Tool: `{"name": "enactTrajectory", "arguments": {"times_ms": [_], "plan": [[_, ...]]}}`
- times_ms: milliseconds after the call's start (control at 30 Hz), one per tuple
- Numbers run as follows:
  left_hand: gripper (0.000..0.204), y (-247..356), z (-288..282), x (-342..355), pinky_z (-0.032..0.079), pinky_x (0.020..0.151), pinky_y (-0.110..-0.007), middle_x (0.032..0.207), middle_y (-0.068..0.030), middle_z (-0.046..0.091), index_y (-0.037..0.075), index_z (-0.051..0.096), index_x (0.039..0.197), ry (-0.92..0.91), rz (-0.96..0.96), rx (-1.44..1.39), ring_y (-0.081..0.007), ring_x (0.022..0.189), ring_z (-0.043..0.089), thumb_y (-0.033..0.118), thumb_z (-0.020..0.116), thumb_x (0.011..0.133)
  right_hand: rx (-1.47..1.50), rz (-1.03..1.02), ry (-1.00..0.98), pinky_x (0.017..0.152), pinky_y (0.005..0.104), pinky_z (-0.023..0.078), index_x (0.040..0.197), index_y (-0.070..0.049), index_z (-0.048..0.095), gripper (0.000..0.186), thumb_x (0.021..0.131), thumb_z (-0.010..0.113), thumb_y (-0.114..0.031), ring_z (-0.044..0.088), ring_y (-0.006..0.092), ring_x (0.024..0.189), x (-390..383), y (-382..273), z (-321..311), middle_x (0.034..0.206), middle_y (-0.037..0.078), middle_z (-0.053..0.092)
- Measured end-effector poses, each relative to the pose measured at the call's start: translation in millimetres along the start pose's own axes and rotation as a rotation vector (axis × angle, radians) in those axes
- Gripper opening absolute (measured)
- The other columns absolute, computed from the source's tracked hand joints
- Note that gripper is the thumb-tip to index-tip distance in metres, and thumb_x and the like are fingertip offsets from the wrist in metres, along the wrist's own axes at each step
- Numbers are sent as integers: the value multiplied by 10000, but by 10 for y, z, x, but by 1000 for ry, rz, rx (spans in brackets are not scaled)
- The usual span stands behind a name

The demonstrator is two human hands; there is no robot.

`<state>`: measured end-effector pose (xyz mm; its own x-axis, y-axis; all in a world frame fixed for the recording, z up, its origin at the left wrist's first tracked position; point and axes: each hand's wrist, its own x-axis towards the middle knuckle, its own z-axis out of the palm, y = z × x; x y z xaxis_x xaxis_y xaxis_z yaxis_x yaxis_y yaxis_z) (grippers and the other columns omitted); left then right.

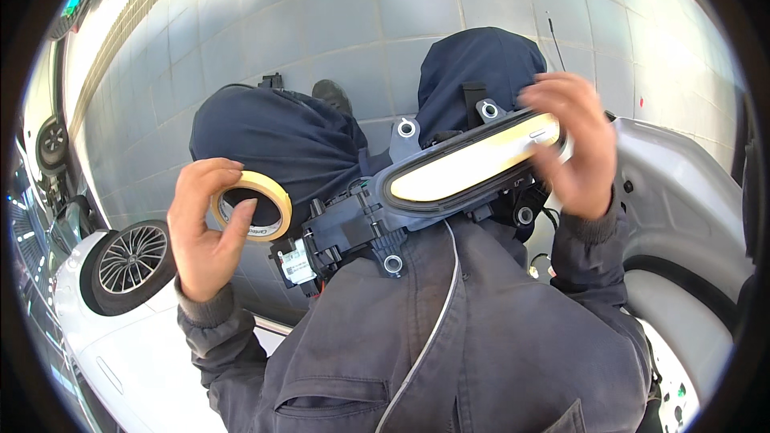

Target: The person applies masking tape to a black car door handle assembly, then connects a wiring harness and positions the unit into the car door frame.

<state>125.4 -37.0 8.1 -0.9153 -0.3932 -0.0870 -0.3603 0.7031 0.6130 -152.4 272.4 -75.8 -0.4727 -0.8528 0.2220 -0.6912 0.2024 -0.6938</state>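
Hands, near plane: the left hand [204,220] grips a roll of yellow masking tape [285,207], thumb through its core. The right hand [581,156], blurred, spreads thumb from fingers about the right end of a dark automotive assembly [345,228], probably a flush door handle; whether it touches this or pinches tape cannot be told. The assembly lies across the lap between the hands, slanting upward to the right, its pale face [461,168] edged in yellow. Sound handling would probably mean steadying it on both thighs, holding the roll clear of its left end, and smoothing tape edges flat without catching the dark rim. Beyond: tiled floor [417,4] and, at left, a car wheel [132,258].
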Motion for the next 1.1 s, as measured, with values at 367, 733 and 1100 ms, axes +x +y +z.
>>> {"name": "enactTrajectory", "arguments": {"times_ms": [367, 733, 1100], "plan": [[403, -174, 57, -496, 498, 864, -463, 1056, -145, 664, 21, 662, 928, 161, 182, 193, -345, 984, 617, -19, 781, 545, 56, -343, -474, 977, 468, 456, 1233, -235, 667, 529, 754, 814, -406, 593, 295, 1075, 151, -520, 679, 1291, 66, 593], [431, -297, 178, -452, 421, 873, -447, 962, -52, 673, 66, 705, 905, 4, 251, 375, -279, 965, 595, 106, 895, 520, 20, -343, -330, 985, 524, 492, 1096, -94, 745, 407, 784, 802, -350, 625, 370, 1080, 50, -527, 793, 1260, 148, 650], [253, -35, 220, -153, 372, 835, -416, 831, -51, 690, 31, 702, 850, 47, 223, 353, -248, 891, 634, -16, 784, 615, 151, -284, -228, 959, 504, 513, 1045, -64, 724, 399, 725, 859, -260, 644, 378, 1119, 250, -558, 586, 1255, 117, 663]]}}
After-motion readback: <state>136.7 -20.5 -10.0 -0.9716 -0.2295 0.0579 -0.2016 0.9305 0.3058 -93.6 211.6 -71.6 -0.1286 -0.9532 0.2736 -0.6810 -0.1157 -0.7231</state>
